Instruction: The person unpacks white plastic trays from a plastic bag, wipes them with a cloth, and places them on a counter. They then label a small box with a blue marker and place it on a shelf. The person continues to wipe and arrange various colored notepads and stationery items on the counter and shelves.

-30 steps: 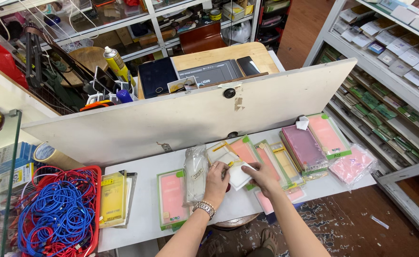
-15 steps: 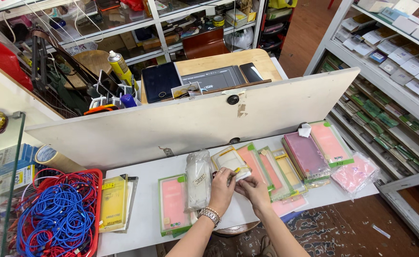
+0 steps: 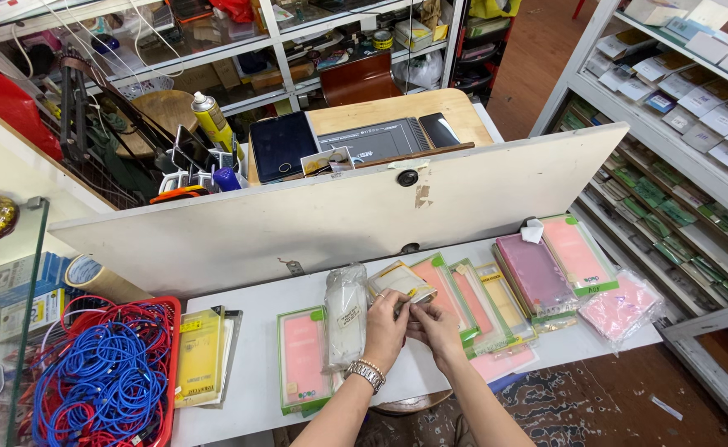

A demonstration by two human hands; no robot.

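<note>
Both hands are meeting over the white desk, gripping one clear-wrapped phone case package between them. The left hand, wearing a metal bracelet, is pinching its near edge, and the right hand is clasping it just beside. The package is tilting above the row of pink and yellow cases. A clear bubble-wrap bundle is lying just left of the left hand, beside a pink case in a green-edged pack.
</note>
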